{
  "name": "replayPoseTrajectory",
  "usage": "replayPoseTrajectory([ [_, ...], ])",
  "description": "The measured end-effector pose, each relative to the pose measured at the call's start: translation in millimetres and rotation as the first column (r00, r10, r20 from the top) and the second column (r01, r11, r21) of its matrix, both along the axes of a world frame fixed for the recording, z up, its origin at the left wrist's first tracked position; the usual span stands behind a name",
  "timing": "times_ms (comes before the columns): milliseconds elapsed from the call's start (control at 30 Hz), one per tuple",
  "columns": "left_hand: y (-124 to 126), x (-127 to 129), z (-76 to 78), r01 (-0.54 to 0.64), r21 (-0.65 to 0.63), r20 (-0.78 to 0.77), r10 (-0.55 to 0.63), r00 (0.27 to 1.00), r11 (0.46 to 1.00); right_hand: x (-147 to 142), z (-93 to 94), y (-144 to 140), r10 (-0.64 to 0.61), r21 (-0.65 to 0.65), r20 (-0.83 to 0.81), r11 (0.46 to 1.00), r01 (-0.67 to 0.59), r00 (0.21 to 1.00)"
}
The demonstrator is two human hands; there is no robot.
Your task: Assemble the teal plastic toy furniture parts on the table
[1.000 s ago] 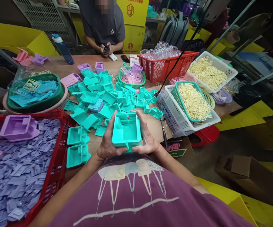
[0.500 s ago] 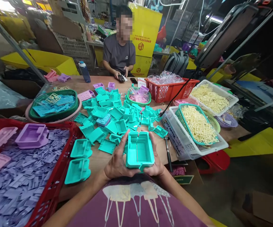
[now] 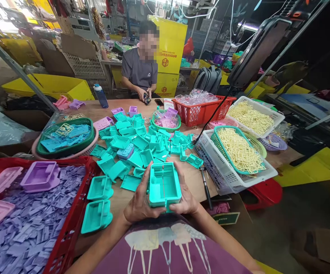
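Note:
Between my two hands is a teal plastic box (image 3: 166,186), hollow side up, with a thin seam running down its middle. My left hand (image 3: 140,201) wraps its left side, thumb along the near edge. Closed on the opposite side is my right hand (image 3: 186,198), its thumb also at the near edge. Just beyond lies a heap of teal plastic parts (image 3: 142,142). Two teal open shells (image 3: 96,216) sit to the left of my left hand. A hammer (image 3: 206,188) with a black handle rests on the table right of my right hand.
At left stands a red crate (image 3: 67,228) of purple pieces. A green basket (image 3: 89,137) holds blue parts. On the right are a white basket (image 3: 210,163), a teal tray (image 3: 239,148) of cream pieces and a red basket (image 3: 187,114). Across the table sits a person (image 3: 139,72).
The view has tilted and shifted slightly. The two halves of the teal box look closer together, the seam narrower. Across the table, the person's hands have moved together around a dark object.

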State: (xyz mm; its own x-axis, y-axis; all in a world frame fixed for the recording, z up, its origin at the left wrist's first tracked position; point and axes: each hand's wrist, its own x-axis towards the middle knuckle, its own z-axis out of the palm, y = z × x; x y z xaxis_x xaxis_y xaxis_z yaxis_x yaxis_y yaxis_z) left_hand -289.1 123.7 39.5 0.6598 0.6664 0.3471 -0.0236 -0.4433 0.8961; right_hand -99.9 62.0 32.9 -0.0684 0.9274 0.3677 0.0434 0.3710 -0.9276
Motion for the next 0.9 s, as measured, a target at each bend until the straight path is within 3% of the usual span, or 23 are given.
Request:
replayPoseTrajectory([
  [233, -2.2, 0.2, -2.1, -0.011, -0.02, -0.017, 0.01, 1.0, 1.0, 4.5, -6.0, -0.2, 0.013, -0.041, 0.026, 0.999, -0.012, 1.0],
  [367, -2.7, -0.4, -3.1, -0.009, -0.023, -0.014, 0.009, 1.0, 1.0, 9.0, -8.6, 1.0, 0.051, 0.002, 0.038, 0.999, -0.051, 0.998],
  [567, -9.7, 4.5, 6.0, -0.024, 0.0, -0.031, 0.024, 0.999, 1.0, 11.1, -12.1, 1.1, 0.047, 0.008, 0.035, 0.999, -0.047, 0.998],
  [900, -11.6, 8.4, -1.1, -0.031, -0.074, -0.013, 0.03, 0.999, 0.997, 11.7, -0.6, -0.1, 0.043, 0.028, 0.034, 0.999, -0.044, 0.998],
])
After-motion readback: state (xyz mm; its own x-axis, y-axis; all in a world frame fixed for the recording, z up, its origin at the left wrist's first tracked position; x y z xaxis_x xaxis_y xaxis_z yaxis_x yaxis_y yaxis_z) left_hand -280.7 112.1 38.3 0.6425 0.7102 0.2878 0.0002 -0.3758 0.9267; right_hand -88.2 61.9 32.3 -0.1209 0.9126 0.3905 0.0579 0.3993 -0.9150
